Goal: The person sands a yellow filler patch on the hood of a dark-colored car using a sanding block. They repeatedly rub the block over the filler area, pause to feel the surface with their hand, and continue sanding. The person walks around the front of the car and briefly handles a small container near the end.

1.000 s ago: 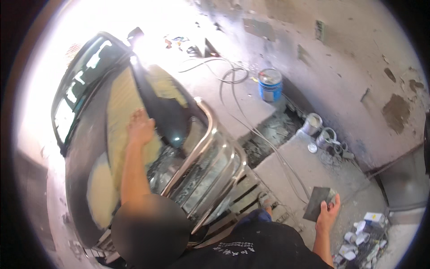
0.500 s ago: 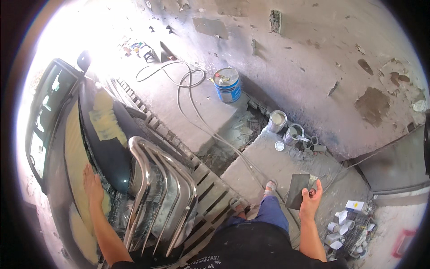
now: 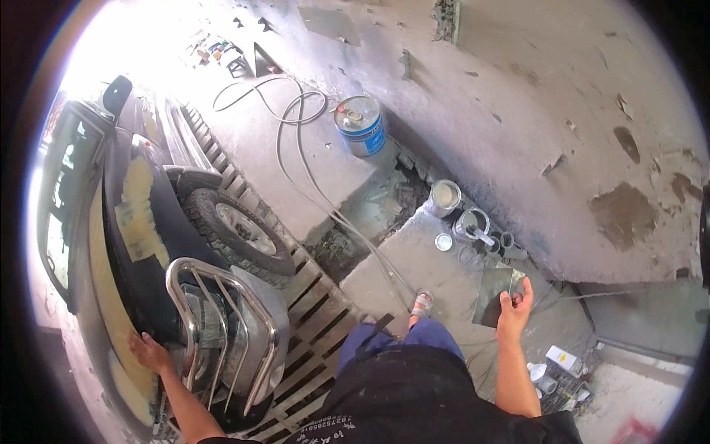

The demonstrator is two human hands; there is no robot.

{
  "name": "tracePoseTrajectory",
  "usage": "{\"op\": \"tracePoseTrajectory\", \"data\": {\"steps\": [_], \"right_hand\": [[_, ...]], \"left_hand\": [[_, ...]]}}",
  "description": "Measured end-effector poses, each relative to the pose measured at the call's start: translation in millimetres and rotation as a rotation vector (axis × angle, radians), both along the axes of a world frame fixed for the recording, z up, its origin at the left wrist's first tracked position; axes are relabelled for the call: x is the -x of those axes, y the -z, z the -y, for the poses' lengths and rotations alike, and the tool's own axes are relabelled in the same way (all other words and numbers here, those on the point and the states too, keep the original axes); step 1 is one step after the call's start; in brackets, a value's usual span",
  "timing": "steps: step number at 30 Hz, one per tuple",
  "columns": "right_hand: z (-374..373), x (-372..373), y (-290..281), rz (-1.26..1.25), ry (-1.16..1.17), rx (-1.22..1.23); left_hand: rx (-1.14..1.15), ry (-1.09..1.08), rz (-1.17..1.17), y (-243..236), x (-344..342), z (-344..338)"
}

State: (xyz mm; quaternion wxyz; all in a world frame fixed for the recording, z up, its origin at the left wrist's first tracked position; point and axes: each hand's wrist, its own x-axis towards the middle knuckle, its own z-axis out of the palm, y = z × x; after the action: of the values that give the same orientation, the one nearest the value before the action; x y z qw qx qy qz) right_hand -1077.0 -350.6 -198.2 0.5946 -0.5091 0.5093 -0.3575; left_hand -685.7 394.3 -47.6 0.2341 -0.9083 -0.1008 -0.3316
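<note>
At the left, my left hand lies with its fingers outstretched at the edge of the vehicle's hood, which has yellowish filler patches on dark grey. More filler covers part of the dark fender. My right hand grips a thin dark rectangular plate by its right side, holding it out over the floor. A lighter patch or small flat piece shows near my thumb; I cannot tell which. A chrome headlight guard stands close to my left forearm.
A blue drum, an open can and another can stand near the wall. A hose crosses the floor and a rubble-filled gap. Slatted grating runs alongside the front wheel. White containers lie at the right.
My left hand has moved back toward me along the hood's edge. My view has shifted, bringing the front wheel into clearer sight. The right hand keeps hold of the plate.
</note>
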Motion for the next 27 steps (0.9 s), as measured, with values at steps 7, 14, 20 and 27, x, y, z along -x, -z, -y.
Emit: {"op": "tracePoseTrajectory", "data": {"steps": [7,14,20,27], "right_hand": [[41,-57,-2,-0.037,-0.012,0.029],[58,-132,-14,-0.012,0.021,0.063],[81,-184,-4,-0.031,-0.013,0.061],[117,-224,26,-0.13,-0.023,-0.03]], "left_hand": [[-0.008,-0.021,0.124,5,-2,17],[-0.073,0.003,0.124,-1,0,21],[-0.01,0.005,0.112,5,17,11],[0.611,0.021,0.094,-26,20,-40]]}}
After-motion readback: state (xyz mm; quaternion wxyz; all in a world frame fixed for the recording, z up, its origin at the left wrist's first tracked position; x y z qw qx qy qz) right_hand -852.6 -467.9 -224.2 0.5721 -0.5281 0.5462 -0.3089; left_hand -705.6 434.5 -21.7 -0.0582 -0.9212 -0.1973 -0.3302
